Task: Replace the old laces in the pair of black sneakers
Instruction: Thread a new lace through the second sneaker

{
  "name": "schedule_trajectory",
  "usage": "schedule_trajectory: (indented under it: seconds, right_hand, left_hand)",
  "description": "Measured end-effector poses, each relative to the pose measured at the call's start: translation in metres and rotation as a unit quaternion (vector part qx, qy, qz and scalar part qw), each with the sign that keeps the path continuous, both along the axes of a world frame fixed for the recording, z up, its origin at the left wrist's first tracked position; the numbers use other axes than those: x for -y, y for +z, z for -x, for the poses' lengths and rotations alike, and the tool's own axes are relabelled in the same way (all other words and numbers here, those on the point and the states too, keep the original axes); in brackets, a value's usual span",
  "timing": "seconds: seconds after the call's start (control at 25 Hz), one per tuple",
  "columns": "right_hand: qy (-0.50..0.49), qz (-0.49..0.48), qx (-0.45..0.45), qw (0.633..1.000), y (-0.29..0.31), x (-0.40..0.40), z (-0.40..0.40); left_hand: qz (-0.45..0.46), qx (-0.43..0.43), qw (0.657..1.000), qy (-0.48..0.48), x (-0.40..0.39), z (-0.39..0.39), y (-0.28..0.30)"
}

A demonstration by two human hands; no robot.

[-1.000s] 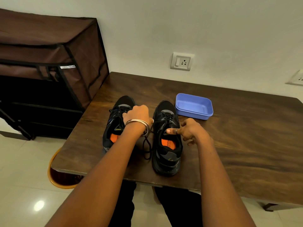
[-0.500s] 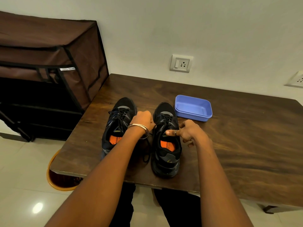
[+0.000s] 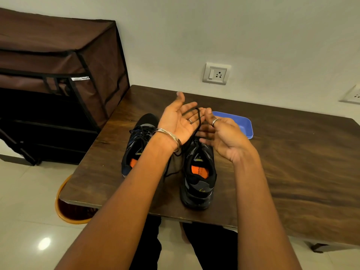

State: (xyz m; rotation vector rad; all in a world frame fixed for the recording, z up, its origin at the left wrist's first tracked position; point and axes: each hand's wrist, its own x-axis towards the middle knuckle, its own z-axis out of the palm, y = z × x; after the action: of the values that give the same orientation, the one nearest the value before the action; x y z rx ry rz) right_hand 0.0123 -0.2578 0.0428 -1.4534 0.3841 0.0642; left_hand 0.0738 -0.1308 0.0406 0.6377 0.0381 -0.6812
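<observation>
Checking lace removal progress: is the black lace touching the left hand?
Touching. The head view shows the black lace draped over the left hand's straightened fingers and running down to the right sneaker.

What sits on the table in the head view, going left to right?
Left sneaker → left hand, palm up with a black lace draped over its fingers → right sneaker → right hand, open → blue tray.
</observation>
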Motion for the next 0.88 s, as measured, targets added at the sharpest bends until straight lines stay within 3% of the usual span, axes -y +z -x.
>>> schedule_trajectory:
  seconds: [0.12,0.32,0.52,0.6,0.64,0.68,0.76,0.8,0.88]
  right_hand:
    - [-0.01,0.018,-0.028,0.999,-0.001,0.005,0.005]
    - [-0.145,0.033,-0.021,0.989,-0.008,0.035,0.011]
    - [-0.348,0.128,0.006,0.929,-0.019,0.072,0.016]
    - [-0.363,0.178,0.007,0.915,-0.025,0.079,0.019]
    - [-0.338,0.194,0.006,0.921,-0.026,0.078,0.018]
    - [-0.293,0.202,0.008,0.934,-0.024,0.072,0.017]
    - [-0.178,0.202,0.02,0.963,-0.019,0.057,0.014]
    - [-0.129,0.198,0.028,0.971,-0.016,0.047,0.011]
    - [-0.068,0.196,0.044,0.977,-0.012,0.032,0.005]
  left_hand:
    - [0.023,-0.028,0.999,0.032,-0.004,-0.006,-0.003]
    - [0.043,-0.091,0.989,0.11,-0.018,-0.015,-0.016]
    - [0.039,-0.138,0.975,0.17,-0.027,-0.025,-0.035]
    - [-0.026,-0.115,0.984,0.136,-0.026,-0.025,-0.042]
    - [-0.133,-0.078,0.983,0.1,-0.025,-0.024,-0.046]
    - [-0.276,-0.015,0.959,0.062,-0.023,-0.022,-0.05]
    - [-0.521,0.17,0.835,0.045,-0.018,-0.021,-0.057]
    - [-0.576,0.27,0.769,0.054,-0.016,-0.02,-0.056]
    - [-0.563,0.432,0.703,0.042,-0.009,-0.013,-0.045]
